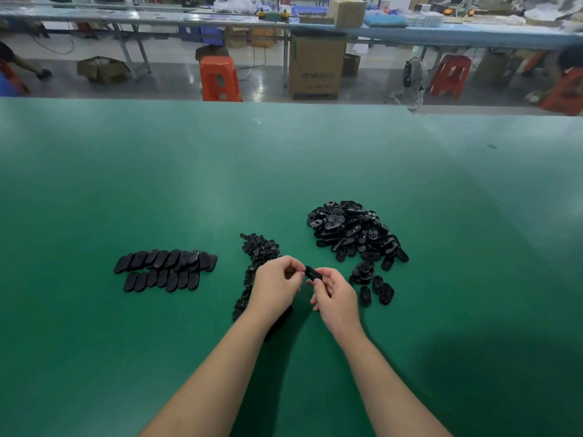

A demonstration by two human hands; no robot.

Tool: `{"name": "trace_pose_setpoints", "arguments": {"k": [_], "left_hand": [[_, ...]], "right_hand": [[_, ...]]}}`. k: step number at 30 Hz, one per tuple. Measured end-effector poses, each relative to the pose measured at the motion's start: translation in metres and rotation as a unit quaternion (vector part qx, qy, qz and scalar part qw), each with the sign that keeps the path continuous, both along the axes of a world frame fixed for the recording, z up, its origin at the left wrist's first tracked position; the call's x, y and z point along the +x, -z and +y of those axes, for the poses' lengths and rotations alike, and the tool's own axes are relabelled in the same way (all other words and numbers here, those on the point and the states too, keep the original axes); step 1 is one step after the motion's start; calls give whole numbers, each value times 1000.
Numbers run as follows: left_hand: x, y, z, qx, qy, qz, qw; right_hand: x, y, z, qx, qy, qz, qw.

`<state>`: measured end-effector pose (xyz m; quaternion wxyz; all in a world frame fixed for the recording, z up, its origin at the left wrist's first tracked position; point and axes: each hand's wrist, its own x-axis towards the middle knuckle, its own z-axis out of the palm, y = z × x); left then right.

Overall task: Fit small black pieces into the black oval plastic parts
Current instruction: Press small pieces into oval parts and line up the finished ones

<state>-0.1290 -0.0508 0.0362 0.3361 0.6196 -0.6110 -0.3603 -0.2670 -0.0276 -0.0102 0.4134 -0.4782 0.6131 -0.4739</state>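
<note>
Both hands meet over the green table [315, 168]. My right hand [336, 296] pinches one black oval part [311, 273] between thumb and fingers. My left hand [276, 287] has its fingertips curled at the oval part's left end; whether they hold a small black piece is hidden. A heap of loose oval parts [355, 234] lies to the upper right of my hands. A strip of small black pieces [260, 247] runs from above my left hand down under my left wrist. Two neat rows of oval parts [165, 269] lie face down at the left.
A few stray oval parts [375, 288] lie just right of my right hand. Beyond the table's far edge stand an orange stool [219, 78], a cardboard box [315, 67] and another long bench [284, 22].
</note>
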Motion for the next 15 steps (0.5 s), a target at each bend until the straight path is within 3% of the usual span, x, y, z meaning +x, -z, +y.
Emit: {"name": "trace_pose_setpoints", "arguments": {"k": [15], "left_hand": [[-17, 2, -4, 23, -31, -59, 998]], "right_hand": [[0, -1, 1, 6, -6, 1, 1000]]}}
